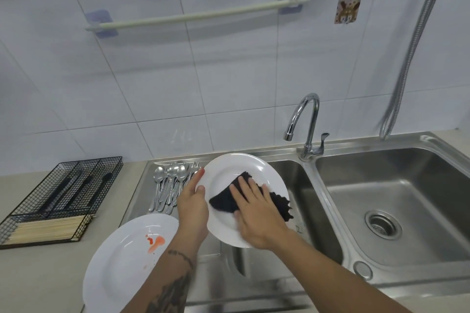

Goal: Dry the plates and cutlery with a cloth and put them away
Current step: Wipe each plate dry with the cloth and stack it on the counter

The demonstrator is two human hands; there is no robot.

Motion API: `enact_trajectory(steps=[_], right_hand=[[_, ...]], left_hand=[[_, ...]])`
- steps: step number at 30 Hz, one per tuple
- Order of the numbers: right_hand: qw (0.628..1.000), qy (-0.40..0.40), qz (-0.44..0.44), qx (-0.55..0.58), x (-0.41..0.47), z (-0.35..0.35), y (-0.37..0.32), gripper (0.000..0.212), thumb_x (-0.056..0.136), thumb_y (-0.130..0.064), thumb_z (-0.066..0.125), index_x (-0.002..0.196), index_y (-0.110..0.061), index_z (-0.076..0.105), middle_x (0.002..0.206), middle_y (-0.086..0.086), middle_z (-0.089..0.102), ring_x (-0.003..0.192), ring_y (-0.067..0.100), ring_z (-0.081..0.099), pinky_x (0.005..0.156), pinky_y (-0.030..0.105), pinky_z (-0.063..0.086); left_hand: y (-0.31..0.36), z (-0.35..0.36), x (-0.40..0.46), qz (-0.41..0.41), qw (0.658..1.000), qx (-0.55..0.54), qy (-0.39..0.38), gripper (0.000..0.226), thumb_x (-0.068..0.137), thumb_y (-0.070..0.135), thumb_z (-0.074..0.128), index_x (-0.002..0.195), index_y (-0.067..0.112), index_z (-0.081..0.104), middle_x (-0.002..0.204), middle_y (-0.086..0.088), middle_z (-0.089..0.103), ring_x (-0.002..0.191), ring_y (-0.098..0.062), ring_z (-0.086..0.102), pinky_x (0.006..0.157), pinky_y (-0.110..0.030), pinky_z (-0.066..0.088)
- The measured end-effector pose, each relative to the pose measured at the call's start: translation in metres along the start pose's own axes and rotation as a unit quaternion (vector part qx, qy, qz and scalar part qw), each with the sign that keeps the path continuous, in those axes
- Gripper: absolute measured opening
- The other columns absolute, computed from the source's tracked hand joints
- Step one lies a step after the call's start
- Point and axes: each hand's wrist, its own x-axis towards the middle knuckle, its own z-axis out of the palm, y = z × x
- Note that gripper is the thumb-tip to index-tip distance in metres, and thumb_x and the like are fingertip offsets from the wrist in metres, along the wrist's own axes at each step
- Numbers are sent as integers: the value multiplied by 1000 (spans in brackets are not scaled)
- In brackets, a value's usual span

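The stainless double sink (330,213) occupies the right half of the view, its drainboard at the left and two basins running toward 3 o'clock; the right-hand basin shows a round drain strainer (383,224). A chrome tap (306,124) stands at the sink's rear rim, at 12 o'clock from the held plate. A white plate (122,267) marked with an orange-red smear lies at 7 o'clock, partly over the drainboard's front edge and the counter. The held white plate (229,175) is tilted above the left basin, near centre. The left hand (192,207) grips its rim at the plate's 9 o'clock, thumb on the upper face, fingers curled behind. The right hand (256,213) lies with fingers straight and spread, pressing a dark cloth (223,201) flat onto the plate's face; the cloth overhangs the rim toward 4 o'clock. A black wire cutlery basket (63,195) sits on the counter at 9 o'clock, holding dark-handled utensils and, in its front compartment, a bundle of pale chopsticks (48,230). A cluster of metal spoons and forks (170,185) lies on the drainboard, just beside the left hand at its 10 o'clock. A towel rail (198,14) is fixed to the tiled wall at 12 o'clock.
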Motion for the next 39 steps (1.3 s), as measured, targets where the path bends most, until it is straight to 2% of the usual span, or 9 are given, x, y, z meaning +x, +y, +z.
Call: enact_trajectory(steps=[5, 11, 15, 20, 24, 27, 32, 35, 39], right_hand=[[991, -28, 64, -111, 3, -22, 9, 70, 92, -46, 16, 153, -13, 6, 161, 7, -7, 147, 27, -11, 114, 58, -12], [995, -81, -42, 39, -4, -26, -50, 64, 98, -36, 23, 154, -17, -2, 161, 2, -12, 146, 16, -17, 119, 42, -9], [997, -23, -73, 33, 35, -24, -57, 63, 99, -31, 27, 154, -18, 0, 161, 0, -12, 147, 17, -13, 120, 41, -4], [996, 41, 17, -80, 36, -24, -48, 62, 99, -26, 33, 153, -14, 7, 161, 5, -8, 148, 22, -9, 120, 41, -5], [997, 11, 59, 44, 13, -18, -87, 60, 94, -11, 43, 148, -18, 19, 160, -2, 10, 147, 17, 5, 120, 33, 8], [995, 6, 8, 99, 18, -17, -122, 47, 94, -13, 49, 137, -26, 35, 158, -9, 17, 146, 12, 13, 115, 29, 20], [993, 64, -56, -80, 44, -7, -124, 54, 99, -26, 33, 150, -13, 24, 161, 7, 3, 148, 23, -2, 120, 38, 3], [986, 76, 17, -147, 43, -11, -111, 67, 94, -40, 20, 153, -11, 6, 161, 9, -6, 148, 26, -8, 120, 45, 1], [973, 108, 102, -178, 31, -11, -113, 73, 87, -41, 32, 151, -7, 23, 159, 16, 12, 147, 35, 10, 115, 52, 5]], left_hand=[[18, -19, -1, -23, 998, -47, 31, 43, 102, 4, 43, 125, 32, 66, 115, 3, 67, 99, -23, 65, 86, -39, 57], [30, -25, -6, -14, 997, -71, 1, 42, 103, 4, 41, 125, 32, 65, 120, 0, 65, 107, -23, 63, 95, -44, 54], [34, -36, -5, -33, 993, -103, -35, 43, 104, 2, 38, 127, 27, 64, 115, -3, 68, 100, -22, 66, 84, -36, 55], [47, -71, 5, -16, 997, -66, -34, 43, 103, 5, 42, 122, 35, 66, 113, 6, 65, 96, -15, 64, 71, -30, 53], [52, -94, 13, -21, 996, -72, -46, 42, 103, 6, 42, 120, 34, 68, 109, 9, 64, 92, -14, 63, 66, -29, 53], [50, -104, 19, -41, 994, -81, -64, 41, 104, 8, 41, 118, 36, 68, 111, 6, 64, 95, -15, 63, 68, -31, 54], [45, -118, 25, -66, 987, -85, -122, 45, 105, 7, 40, 114, 37, 72, 118, -4, 69, 107, -26, 67, 89, -45, 58], [48, -130, 27, -56, 988, -62, -128, 45, 105, 8, 40, 113, 37, 73, 115, 0, 70, 106, -23, 67, 90, -45, 57], [52, -145, 38, -52, 991, -53, -107, 45, 102, 10, 44, 102, 44, 73, 113, 1, 70, 103, -27, 67, 93, -50, 55]])
